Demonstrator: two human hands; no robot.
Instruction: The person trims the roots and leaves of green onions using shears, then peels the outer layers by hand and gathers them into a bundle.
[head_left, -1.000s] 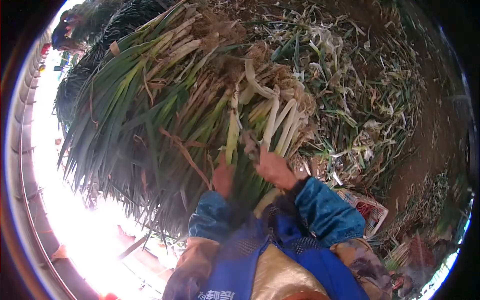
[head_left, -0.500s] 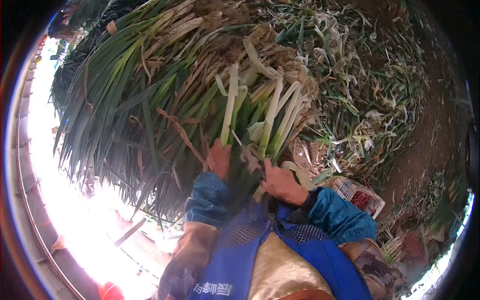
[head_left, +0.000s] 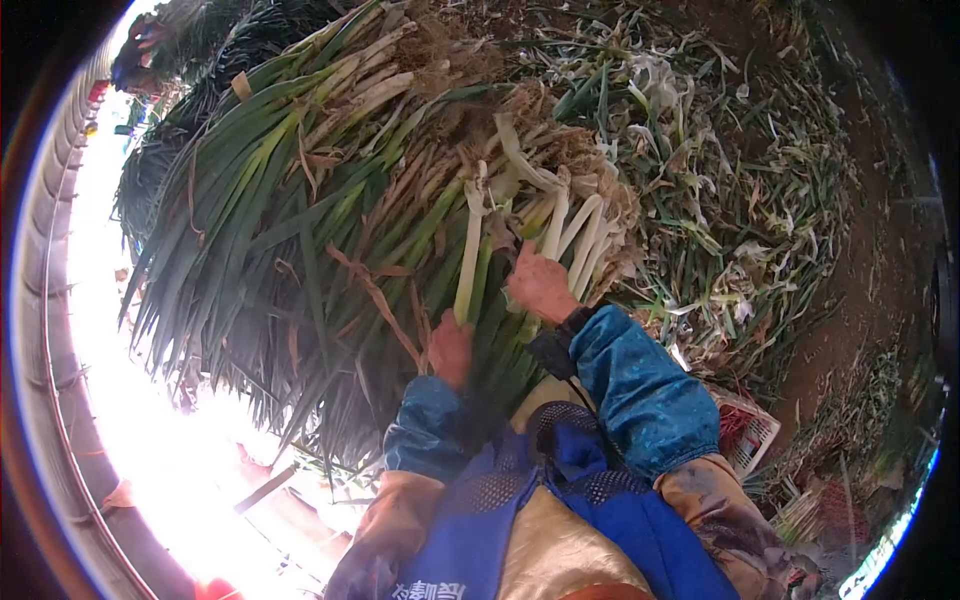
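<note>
Slim white-green leek stalk (head_left: 470,262) runs toward twelve o'clock from our clasping left hand (head_left: 452,350); right hand (head_left: 542,284), at its three o'clock, grips thin dark tool (head_left: 516,239).

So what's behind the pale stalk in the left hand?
Behind the pale stalk, green leaves and brown stems show; whatever lies directly beneath it, or inside the left hand, is covered.

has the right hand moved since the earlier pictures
Yes: the right hand has moved up the view, toward the leek roots and away from the plastic crate.
</note>
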